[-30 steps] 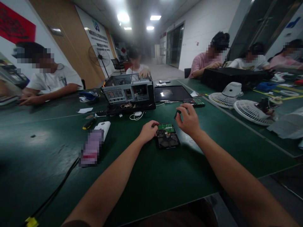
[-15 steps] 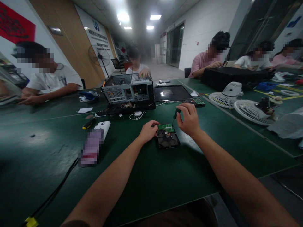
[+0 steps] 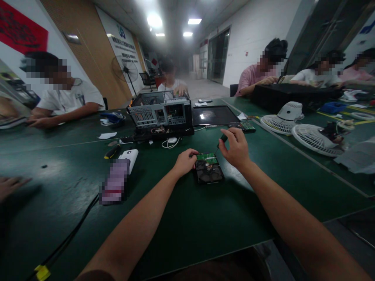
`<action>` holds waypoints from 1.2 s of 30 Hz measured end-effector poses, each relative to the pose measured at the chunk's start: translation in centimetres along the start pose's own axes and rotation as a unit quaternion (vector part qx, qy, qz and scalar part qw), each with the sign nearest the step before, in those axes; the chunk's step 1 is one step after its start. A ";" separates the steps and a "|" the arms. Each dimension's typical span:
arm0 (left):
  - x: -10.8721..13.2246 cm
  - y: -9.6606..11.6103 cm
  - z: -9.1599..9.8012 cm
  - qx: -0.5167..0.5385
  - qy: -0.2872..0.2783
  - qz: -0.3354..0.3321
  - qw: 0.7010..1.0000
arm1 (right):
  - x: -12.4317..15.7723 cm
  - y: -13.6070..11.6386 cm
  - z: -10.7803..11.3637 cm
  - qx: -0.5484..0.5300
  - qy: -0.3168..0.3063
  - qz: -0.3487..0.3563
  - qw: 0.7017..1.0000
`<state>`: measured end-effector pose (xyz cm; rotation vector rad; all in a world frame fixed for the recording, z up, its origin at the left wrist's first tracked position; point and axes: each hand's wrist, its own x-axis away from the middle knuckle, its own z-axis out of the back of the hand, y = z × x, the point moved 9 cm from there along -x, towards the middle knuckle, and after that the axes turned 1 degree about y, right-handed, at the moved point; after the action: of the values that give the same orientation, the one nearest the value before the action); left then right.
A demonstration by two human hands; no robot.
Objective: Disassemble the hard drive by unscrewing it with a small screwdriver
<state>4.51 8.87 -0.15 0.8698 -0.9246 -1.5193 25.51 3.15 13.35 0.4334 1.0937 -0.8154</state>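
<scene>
A hard drive [image 3: 209, 171] lies on the green table with its green circuit board facing up at the far end. My left hand [image 3: 185, 162] grips its left edge near the far corner, fingers closed. In my right hand [image 3: 236, 146] is a small screwdriver [image 3: 223, 139] with a dark green handle, pinched between thumb and fingers. The screwdriver leans, its thin shaft pointing down at the board's right edge. Whether the tip touches a screw is too small to tell.
An opened computer case [image 3: 161, 113] stands ahead, beside a black side panel [image 3: 215, 115]. Another circuit-board part [image 3: 246, 127] lies beyond my right hand. Fan parts [image 3: 316, 139] lie right; a phone [image 3: 115, 181] and pliers [image 3: 112, 152] left. Another person's hand [image 3: 13, 185] reaches in at far left.
The screwdriver handle now tilts further to the right in my right hand. Another person's hand has come in at the left edge. The view has shifted slightly.
</scene>
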 end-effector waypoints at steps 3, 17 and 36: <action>0.1 0.1 0.0 0.002 -0.005 0.000 1.000 | 0.1 0.4 0.1 -0.006 0.011 -0.026 1.000; 0.2 0.4 0.1 -0.010 -0.002 -0.001 1.000 | -0.3 0.0 -0.5 -0.115 -0.013 -0.082 0.990; 0.3 0.3 0.1 0.004 -0.003 0.006 1.000 | 0.9 0.8 -1.1 -0.104 -0.002 -0.119 0.987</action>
<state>4.53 8.51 0.19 0.8637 -0.9394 -1.5104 25.61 4.10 12.04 0.1254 1.2278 -0.8992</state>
